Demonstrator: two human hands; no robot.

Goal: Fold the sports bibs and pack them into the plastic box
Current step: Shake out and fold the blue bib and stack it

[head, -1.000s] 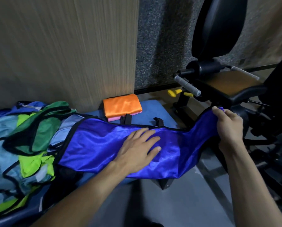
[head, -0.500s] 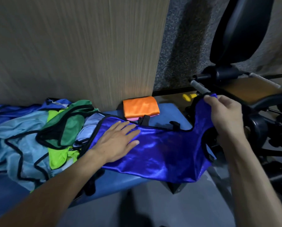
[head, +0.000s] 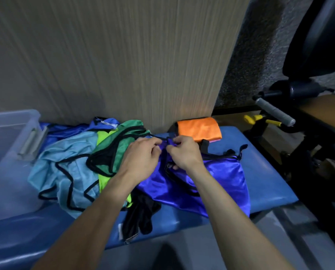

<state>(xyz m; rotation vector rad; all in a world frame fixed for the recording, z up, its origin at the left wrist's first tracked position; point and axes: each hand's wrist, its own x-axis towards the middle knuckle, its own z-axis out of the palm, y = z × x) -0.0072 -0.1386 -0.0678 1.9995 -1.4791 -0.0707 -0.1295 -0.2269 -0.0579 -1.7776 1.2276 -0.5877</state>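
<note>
- Left hand (head: 141,156) and right hand (head: 184,154) meet knuckle to knuckle, fingers curled, each pinching the black-trimmed top edge of the blue bib (head: 207,178).
- Bib trails from the fingers toward the person and right over the bench (head: 264,172).
- Plastic box (head: 10,145) sits well left of the fingers (left hand nearer).
- Unfolded pile (head: 75,162) lies between.

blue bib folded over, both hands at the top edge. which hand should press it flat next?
Probably the right hand: it sits directly over the blue bib, whose bulk spreads to its side. The left hand lies by the green bib, pinching the same edge.
</note>
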